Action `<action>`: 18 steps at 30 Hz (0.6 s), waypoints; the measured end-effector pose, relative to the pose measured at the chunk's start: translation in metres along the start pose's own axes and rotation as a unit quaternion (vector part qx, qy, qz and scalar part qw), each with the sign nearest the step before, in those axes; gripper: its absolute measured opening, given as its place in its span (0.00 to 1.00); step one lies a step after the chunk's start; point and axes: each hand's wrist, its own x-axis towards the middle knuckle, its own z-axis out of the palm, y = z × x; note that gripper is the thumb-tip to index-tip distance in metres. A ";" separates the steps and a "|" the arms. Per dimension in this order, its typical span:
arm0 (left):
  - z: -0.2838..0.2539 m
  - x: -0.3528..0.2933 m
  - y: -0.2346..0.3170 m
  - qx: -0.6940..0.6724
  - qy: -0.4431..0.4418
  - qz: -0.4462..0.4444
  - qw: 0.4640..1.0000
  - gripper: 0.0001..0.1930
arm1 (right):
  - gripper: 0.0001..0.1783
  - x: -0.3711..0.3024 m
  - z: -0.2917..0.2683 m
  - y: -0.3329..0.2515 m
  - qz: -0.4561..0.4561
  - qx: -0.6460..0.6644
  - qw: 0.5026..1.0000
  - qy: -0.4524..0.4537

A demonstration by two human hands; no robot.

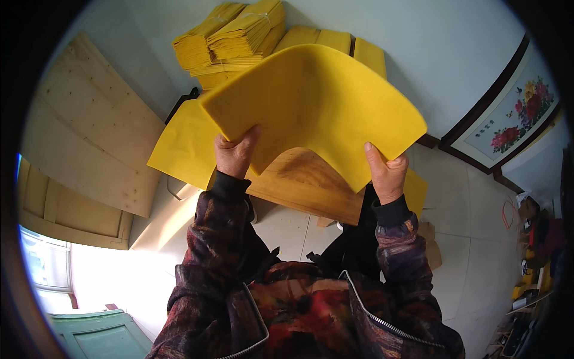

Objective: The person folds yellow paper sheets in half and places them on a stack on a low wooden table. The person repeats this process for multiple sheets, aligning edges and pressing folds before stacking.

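A broad stack of yellow paper sheets (311, 90) is held up in front of me, bowed so its middle dips and its side corners flare. Its edge looks thick, though I cannot tell how many layers there are. My left hand (235, 152) grips the near left edge, thumb on top. On the near right edge my right hand (387, 173) does the same, with its fingers hidden underneath. Below lies a brown wooden table (305, 188). More yellow sheets (185, 143) lie at its left, and a yellow corner (415, 191) shows beyond my right hand.
Tied bundles of yellow paper (245, 36) are piled at the back wall. A plywood board (89, 119) leans at the left. On the right stand a framed flower picture (520, 119) and a cluttered shelf (529, 287). A green cabinet (98, 335) is at the lower left.
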 end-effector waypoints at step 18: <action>-0.011 -0.007 -0.038 0.033 0.004 -0.052 0.998 0.06 | 0.11 -0.002 0.001 0.029 0.034 0.030 0.999 -0.004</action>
